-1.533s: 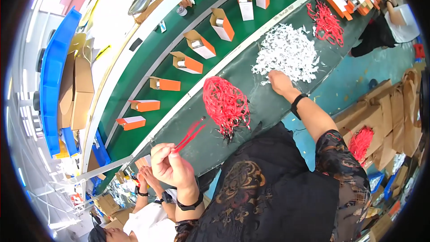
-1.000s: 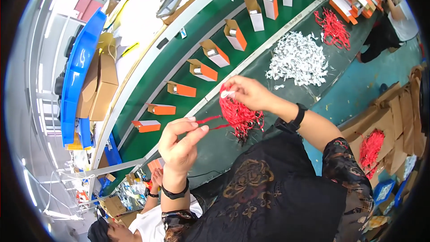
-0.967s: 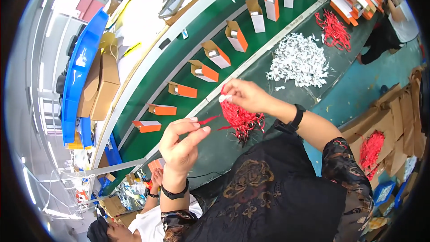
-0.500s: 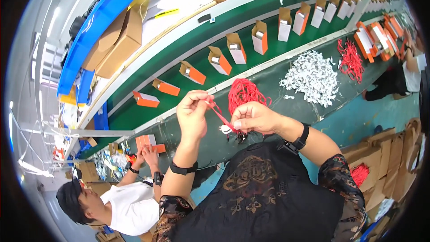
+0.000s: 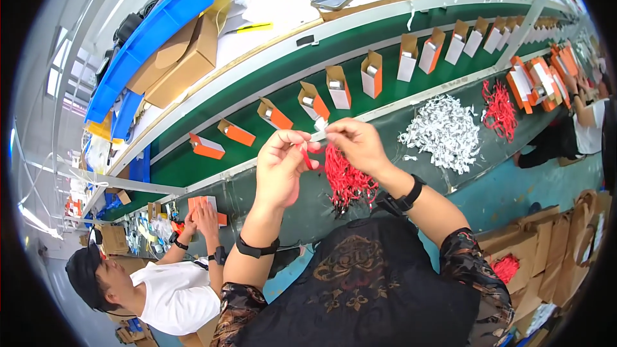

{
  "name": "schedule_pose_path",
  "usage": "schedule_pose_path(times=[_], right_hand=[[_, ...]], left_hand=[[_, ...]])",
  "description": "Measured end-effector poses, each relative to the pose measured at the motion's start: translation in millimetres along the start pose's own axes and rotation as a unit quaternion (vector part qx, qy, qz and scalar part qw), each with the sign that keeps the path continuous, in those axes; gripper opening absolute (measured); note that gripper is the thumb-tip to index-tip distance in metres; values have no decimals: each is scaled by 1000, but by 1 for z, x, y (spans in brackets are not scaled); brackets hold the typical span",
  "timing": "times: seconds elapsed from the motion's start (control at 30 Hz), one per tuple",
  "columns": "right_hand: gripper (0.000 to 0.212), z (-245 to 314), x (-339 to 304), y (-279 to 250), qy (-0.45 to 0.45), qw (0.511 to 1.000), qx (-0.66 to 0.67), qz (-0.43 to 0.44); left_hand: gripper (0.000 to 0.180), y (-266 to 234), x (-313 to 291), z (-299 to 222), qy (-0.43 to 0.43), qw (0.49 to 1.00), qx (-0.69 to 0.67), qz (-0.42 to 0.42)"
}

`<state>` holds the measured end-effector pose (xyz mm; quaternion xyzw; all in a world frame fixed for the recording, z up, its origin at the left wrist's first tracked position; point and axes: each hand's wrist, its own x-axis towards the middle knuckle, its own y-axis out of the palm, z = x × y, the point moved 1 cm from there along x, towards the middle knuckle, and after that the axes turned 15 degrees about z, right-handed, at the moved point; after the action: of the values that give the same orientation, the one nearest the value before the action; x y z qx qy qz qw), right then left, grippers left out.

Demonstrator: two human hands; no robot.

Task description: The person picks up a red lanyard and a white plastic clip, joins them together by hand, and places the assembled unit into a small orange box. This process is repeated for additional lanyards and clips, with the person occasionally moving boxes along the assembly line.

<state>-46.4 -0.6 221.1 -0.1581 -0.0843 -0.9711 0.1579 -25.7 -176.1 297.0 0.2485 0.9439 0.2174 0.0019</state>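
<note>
Above the bench, my left hand is closed, pinching a looped red cord between thumb and fingers. My right hand is closed too, its fingertips on a small white piece just right of the left fingers. The exact kind of that piece is too small to tell, and the cord's far end is hidden by my fingers. Under my right hand lies a bundle of red cords with dark ends. Further right is a heap of small white pieces.
Open orange-and-white boxes stand in a row on the green conveyor. More red cords and orange boxes lie to the right. A co-worker handles an orange box at left; another person is at far right.
My right hand has moved up and slightly left, bringing the white piece from below to near my left fingertips. The red cord, stretched between my hands before, is now bunched at my left hand.
</note>
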Motion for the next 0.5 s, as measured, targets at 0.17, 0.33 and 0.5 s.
schedule_pose_path(times=[0.17,0.33,0.5], right_hand=[[14,1,-20,6,280,886,259,265],[21,-5,-38,23,305,880,289,220],[31,-12,-40,46,238,950,127,158]], left_hand=[[7,-10,3,-3,-34,993,-89,-65],[13,-27,-6,21,-46,959,-242,-139],[14,-25,-12,33,-11,934,-299,-198]])
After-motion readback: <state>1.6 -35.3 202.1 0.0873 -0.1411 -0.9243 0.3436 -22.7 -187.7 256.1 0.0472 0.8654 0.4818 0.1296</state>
